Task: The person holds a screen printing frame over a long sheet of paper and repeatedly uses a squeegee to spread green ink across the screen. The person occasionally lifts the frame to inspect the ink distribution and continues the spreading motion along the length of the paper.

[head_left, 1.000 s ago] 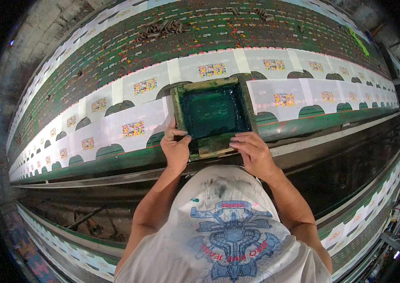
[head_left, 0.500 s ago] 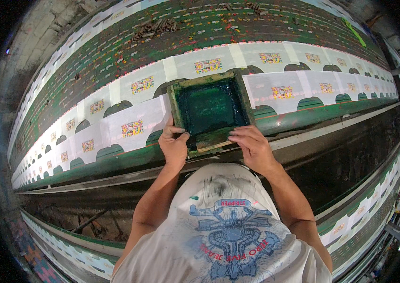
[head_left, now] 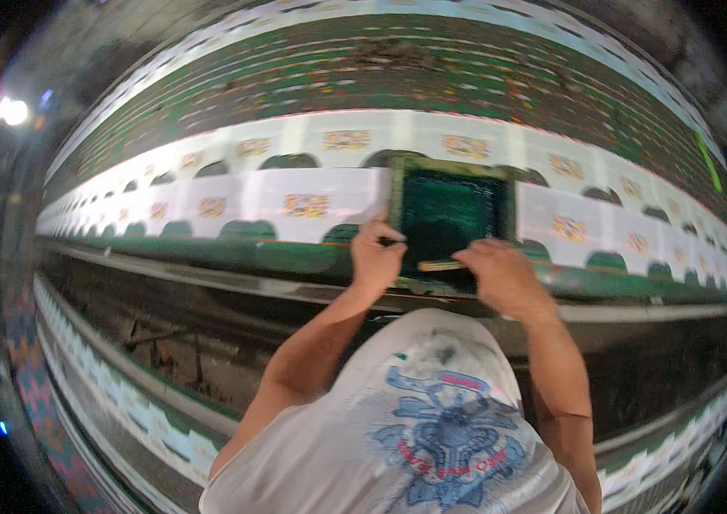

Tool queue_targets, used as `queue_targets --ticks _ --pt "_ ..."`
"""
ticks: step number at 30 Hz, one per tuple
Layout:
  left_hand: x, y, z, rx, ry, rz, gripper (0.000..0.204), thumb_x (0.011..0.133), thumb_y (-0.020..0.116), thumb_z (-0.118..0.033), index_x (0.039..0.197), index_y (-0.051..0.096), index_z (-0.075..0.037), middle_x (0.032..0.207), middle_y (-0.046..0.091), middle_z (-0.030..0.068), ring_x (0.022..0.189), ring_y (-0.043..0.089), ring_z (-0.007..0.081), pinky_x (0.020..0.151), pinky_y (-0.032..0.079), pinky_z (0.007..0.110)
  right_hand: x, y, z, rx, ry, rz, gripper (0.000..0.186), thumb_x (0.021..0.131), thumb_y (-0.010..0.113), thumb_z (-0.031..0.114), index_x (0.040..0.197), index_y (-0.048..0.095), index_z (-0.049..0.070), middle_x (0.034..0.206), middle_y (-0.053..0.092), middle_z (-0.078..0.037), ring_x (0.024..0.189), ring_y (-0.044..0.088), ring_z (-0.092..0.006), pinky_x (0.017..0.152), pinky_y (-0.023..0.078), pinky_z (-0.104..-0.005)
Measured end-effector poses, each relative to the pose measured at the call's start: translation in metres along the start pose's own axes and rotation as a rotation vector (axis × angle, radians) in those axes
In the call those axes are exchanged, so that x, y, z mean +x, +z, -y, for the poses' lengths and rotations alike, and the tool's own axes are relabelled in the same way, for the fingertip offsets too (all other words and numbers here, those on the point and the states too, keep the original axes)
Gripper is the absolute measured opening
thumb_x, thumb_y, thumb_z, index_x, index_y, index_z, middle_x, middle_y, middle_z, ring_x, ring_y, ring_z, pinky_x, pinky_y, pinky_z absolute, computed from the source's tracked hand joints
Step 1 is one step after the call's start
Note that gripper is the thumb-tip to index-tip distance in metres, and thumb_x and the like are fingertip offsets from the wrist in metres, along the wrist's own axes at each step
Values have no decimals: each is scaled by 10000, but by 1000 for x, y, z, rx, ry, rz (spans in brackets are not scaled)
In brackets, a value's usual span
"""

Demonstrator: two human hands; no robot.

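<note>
L fingers (head_left: pixel 391 232) & R fingers (head_left: pixel 481 250) bent

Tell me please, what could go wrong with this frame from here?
The frame might slide and smear the white sheet beside it. If the dark green surface inside is wet, it may stain the right hand near it. The left hand, at the frame's left edge, could slip.

Red lettering (head_left: pixel 451 470) arcs upside down on the white T-shirt (head_left: pixel 320 450); multicoloured prints (head_left: pixel 306 206) on sheets (head_left: pixel 362 193) are too blurred to read.
</note>
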State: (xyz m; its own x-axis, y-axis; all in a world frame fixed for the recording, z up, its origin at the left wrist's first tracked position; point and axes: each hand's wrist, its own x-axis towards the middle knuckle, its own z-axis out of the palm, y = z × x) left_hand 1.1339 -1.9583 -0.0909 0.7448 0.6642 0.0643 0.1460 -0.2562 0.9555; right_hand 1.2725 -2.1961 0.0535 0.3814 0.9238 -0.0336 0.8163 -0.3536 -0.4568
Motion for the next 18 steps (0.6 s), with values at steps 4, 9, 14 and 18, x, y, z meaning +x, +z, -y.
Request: queue_targets --ticks 4,9,14,18 --pt "-4 4 -6 -28 40 -57 192 735 810 87 852 725 -39 1622 608 310 1531 570 406 1250 433 447 34 -23 -18 92 4 40 329 922 621 -42 1199 789 18 1144 769 -205 1175 702 -435 1069 569 -526" --pt "-3 2 -15 -15 22 -16 148 780 776 68 825 712 -57 1666 556 329 1523 551 438 1257 424 463 77 -6 -49 -27 -4 -172 388 920 596 -68 1241 790 30 1208 775 -206 1233 700 -427 1094 565 -508" --pt "-2 1 -9 -1 47 -3 175 797 794 82 833 711 -68 1647 556 356 1536 529 473 1265 415 521 94 -2 -47 -117 109 -237 422 927 581 -61 1268 797 64 1237 777 -207 1205 726 -424 1049 587 -524" --pt "-4 4 -10 -32 91 -15 188 797 795 94 833 705 -67 1663 552 330 1537 518 480 1262 413 529 100 -7 -43 -126 203 -138 436 929 589 -50 1289 795 83 1258 777 -210 1178 734 -434 1034 593 -535"
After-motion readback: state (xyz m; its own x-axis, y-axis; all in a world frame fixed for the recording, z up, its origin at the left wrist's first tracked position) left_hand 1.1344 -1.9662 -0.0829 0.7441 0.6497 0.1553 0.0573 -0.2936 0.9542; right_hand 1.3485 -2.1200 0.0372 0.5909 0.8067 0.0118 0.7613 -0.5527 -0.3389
